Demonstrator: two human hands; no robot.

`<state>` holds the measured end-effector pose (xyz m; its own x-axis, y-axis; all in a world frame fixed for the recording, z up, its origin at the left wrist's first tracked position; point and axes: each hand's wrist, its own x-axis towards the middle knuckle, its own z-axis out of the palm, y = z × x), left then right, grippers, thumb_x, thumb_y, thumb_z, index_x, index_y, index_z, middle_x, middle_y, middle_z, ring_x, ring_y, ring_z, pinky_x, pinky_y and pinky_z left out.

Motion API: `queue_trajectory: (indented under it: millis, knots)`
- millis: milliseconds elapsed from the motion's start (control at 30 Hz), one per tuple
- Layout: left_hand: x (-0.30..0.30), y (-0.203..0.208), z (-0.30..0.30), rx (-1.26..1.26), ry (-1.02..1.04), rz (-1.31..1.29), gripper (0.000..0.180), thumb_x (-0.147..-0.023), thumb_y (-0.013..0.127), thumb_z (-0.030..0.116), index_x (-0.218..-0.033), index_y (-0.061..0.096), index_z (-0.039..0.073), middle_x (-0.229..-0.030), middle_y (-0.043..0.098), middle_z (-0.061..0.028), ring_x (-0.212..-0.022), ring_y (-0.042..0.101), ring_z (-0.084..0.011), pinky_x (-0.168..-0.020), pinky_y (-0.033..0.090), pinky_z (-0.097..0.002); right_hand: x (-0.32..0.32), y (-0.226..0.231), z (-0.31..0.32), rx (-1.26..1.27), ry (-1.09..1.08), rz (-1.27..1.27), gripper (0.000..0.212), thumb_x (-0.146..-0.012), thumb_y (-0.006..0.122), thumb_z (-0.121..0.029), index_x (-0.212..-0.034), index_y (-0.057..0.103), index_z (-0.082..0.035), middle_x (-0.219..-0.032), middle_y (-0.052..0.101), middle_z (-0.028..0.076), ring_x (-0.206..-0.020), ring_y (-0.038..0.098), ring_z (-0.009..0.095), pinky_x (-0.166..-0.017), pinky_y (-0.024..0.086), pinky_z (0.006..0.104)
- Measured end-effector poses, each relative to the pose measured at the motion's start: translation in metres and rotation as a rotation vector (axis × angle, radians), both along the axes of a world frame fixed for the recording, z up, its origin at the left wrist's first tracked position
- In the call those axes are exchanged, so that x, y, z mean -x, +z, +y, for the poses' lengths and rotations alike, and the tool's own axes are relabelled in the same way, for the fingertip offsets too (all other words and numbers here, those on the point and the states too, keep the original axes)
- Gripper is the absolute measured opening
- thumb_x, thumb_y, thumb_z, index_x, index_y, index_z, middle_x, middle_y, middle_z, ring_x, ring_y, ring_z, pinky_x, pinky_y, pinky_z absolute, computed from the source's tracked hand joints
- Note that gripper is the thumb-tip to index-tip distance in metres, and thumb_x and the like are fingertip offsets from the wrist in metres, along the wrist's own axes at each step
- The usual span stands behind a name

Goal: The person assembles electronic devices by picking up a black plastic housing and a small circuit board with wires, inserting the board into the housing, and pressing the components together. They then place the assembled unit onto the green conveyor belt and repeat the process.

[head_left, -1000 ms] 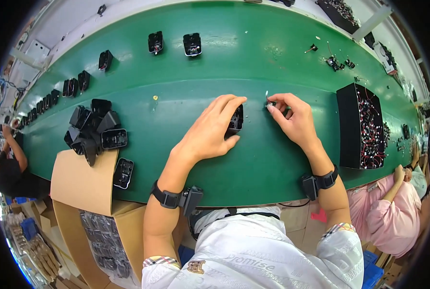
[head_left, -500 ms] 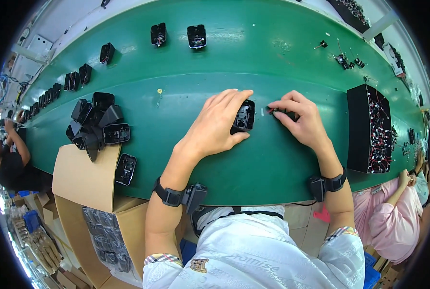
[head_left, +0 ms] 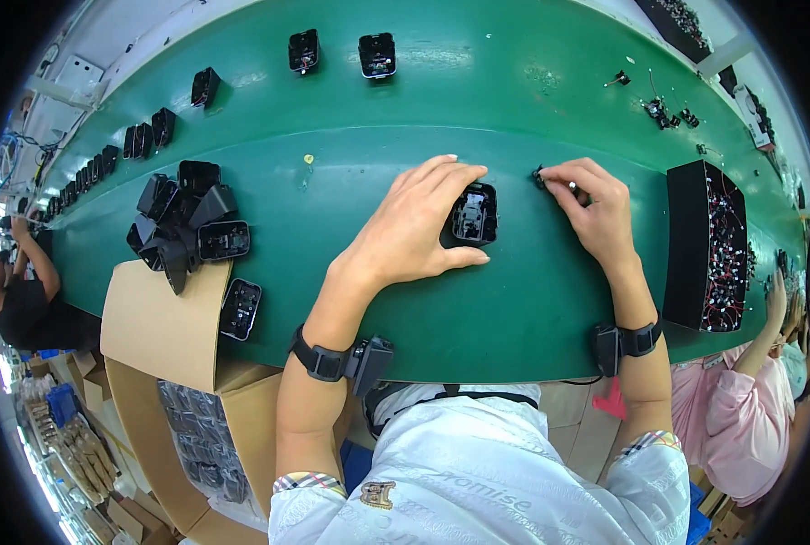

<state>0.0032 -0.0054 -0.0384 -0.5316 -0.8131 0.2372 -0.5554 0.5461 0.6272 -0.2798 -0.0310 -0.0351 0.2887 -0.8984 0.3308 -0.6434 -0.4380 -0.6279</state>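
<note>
My left hand [head_left: 414, 221] curves around the left side of an open black plastic housing [head_left: 475, 215] on the green table. Its thumb lies at the near end and its fingers at the far end, steadying the box. Molded details show inside the housing, which faces up. To the right, my right hand [head_left: 597, 207] is closed in a pinch on a small black component [head_left: 539, 177], which sticks out past the fingertips. A small pale tip also shows between these fingers. The rest of the component is hidden by the hand.
Black housings lie piled [head_left: 187, 213] at left, beside an open cardboard box [head_left: 164, 318]. More housings [head_left: 377, 56] stand along the far side. A black bin [head_left: 686, 245] of small wired parts stands at right, near loose parts [head_left: 661, 113]. Other people sit at both sides.
My right hand has shifted a little right, and the component in its fingers has turned. The housing now sits more squarely beside my left hand, whose thumb and fingers have spread slightly.
</note>
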Motion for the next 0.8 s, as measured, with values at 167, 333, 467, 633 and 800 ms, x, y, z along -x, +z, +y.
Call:
queue_trajectory:
  millis: [167,333,467,633,800]
  knots:
    - [0.01,0.005,0.004,0.098,0.151,-0.004,0.095,-0.066,0.095,0.039,-0.143,0.051,0.003,-0.13,0.059,-0.0212,-0.127,0.054,-0.0377,-0.107,0.043,-0.0496,0.007,-0.006,-0.005,0.131,-0.076,0.049,0.015,-0.087,0.076,0.0,-0.101,0.079,-0.005,-0.098,0.072,0.006,-0.08,0.067,0.012,-0.064,0.052,0.0257]
    - [0.019,0.004,0.006,-0.022,0.192,-0.001,0.079,-0.072,0.09,0.032,-0.137,0.054,0.003,-0.116,0.064,-0.0179,-0.112,0.062,-0.0344,-0.098,0.046,-0.0452,-0.006,0.004,0.011,-0.037,0.057,-0.168,0.015,-0.085,0.076,0.003,-0.099,0.078,-0.002,-0.101,0.071,0.009,-0.086,0.069,0.016,-0.074,0.056,0.0278]
    - [0.012,0.004,0.002,-0.123,0.13,0.13,0.065,-0.077,0.086,0.023,-0.13,0.057,0.001,-0.116,0.066,-0.0177,-0.11,0.064,-0.0332,-0.097,0.05,-0.0429,-0.015,0.005,0.02,-0.031,0.177,-0.238,0.015,-0.084,0.076,0.006,-0.097,0.076,0.0,-0.103,0.071,0.01,-0.092,0.069,0.018,-0.079,0.057,0.0284]
    - [0.009,0.0,-0.004,-0.439,-0.038,0.596,0.046,-0.093,0.074,0.017,-0.133,0.06,-0.003,-0.116,0.069,-0.012,-0.111,0.067,-0.0243,-0.097,0.055,-0.0376,-0.022,0.013,0.029,-0.086,0.27,-0.247,0.017,-0.08,0.077,0.008,-0.093,0.077,-0.002,-0.105,0.071,0.011,-0.095,0.07,0.021,-0.083,0.056,0.0322]
    - [0.011,-0.001,-0.003,-0.799,-0.178,0.995,0.042,-0.104,0.064,0.018,-0.14,0.057,-0.004,-0.129,0.065,-0.0111,-0.112,0.067,-0.0179,-0.097,0.056,-0.0353,-0.029,0.019,0.045,0.001,0.258,-0.314,0.018,-0.079,0.079,0.008,-0.094,0.077,-0.002,-0.108,0.068,0.01,-0.093,0.069,0.02,-0.081,0.055,0.0314]
